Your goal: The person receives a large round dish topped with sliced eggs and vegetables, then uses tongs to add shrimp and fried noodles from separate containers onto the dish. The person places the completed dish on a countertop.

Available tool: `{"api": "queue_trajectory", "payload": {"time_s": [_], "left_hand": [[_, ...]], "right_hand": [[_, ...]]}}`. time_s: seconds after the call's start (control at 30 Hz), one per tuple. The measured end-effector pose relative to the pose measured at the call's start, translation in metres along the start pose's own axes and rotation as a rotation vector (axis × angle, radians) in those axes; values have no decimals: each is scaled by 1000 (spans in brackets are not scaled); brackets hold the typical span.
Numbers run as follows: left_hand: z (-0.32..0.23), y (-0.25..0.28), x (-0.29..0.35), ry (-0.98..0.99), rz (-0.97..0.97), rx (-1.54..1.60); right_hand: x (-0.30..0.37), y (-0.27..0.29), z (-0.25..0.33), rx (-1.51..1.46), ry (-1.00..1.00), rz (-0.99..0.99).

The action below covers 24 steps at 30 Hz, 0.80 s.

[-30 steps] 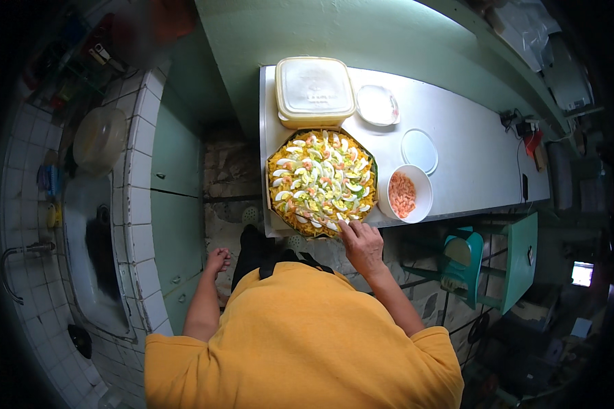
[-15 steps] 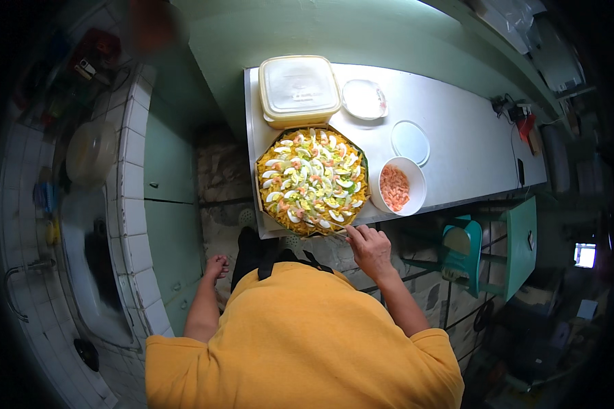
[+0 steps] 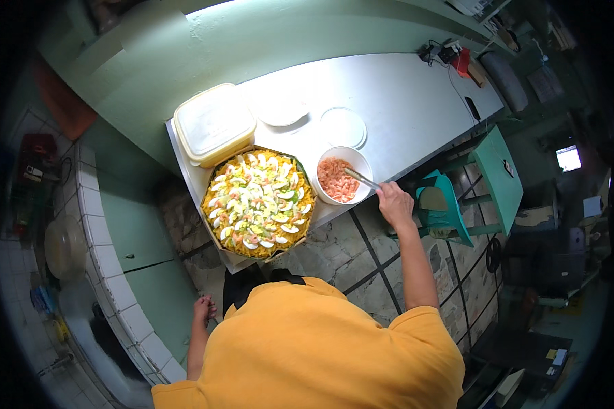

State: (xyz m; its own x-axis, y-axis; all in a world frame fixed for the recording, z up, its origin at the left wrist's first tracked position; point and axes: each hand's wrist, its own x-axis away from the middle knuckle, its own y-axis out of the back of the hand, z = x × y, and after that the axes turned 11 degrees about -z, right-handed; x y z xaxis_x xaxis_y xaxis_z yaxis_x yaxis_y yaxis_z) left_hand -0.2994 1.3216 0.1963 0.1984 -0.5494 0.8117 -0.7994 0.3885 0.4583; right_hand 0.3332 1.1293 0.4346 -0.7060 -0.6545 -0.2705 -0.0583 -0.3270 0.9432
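My right hand (image 3: 396,203) is closed around metal tongs (image 3: 363,178), whose tips reach into a round white tub (image 3: 366,161). Small pinkish peeled shrimp (image 3: 334,178) fill the tub's bottom. To its left, an octagonal tray (image 3: 273,257) holds yellow-orange noodles (image 3: 218,183), topped with sliced boiled egg, shrimp and chopped pale greens. Low at my left side hangs my left hand (image 3: 204,309), fingers curled, away from the table, with nothing visible in it.
A lidded yellowish container (image 3: 215,126) stands behind the tray. Right of it are a white dish (image 3: 280,112) and a round lid (image 3: 343,128) on the white table (image 3: 396,102). A teal chair (image 3: 450,211) stands near the table's right; a tiled sink counter (image 3: 119,283) runs along the left.
My right hand has moved right with the tongs, from the tray's front edge to the shrimp tub. The view has turned and shifted. My left hand stays low at my side.
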Motion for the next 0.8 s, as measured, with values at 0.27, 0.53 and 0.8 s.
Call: {"api": "queue_trajectory", "payload": {"time_s": [0.27,0.53,0.8], "left_hand": [[-10,9,2,-63,-13,11],[-24,6,12,-53,-15,3],[-14,4,6,-24,-20,1]], "right_hand": [[-7,-5,16,42,-5,147],[-4,0,18,76,-60,198],[2,29,37,-187,-68,-25]]}}
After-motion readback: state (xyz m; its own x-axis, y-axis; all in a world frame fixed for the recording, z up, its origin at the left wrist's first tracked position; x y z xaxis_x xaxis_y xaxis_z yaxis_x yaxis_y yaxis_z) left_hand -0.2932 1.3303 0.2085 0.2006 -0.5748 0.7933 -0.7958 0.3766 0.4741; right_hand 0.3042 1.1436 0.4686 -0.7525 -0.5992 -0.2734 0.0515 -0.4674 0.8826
